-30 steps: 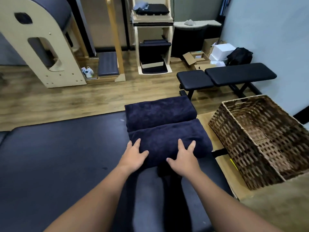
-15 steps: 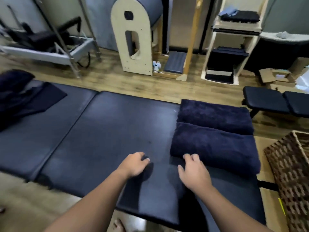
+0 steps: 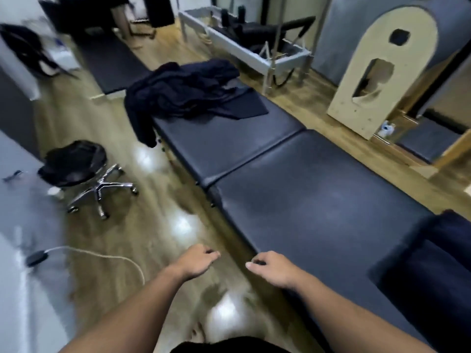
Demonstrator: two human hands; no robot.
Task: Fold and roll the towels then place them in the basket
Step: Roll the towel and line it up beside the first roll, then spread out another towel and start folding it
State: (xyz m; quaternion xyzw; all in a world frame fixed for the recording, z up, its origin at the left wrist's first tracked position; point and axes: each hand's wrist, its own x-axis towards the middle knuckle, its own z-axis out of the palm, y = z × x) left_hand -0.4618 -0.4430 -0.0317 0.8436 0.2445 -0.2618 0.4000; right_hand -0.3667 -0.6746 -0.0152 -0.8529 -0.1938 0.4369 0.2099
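L hand (image 3: 195,261) & R hand (image 3: 272,270) empty, fingers loosely curled, hovering at near edge of padded desk (image 3: 318,200). Unfolded towels (image 3: 193,90) piled at far end; rolled towels (image 3: 438,263) at right.

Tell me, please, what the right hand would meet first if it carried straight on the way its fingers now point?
Probably the left hand. The right hand, loosely curled and empty over the near edge of the black padded table, points leftward at it across a small gap. Depth is unclear; if it passed, only wooden floor follows.
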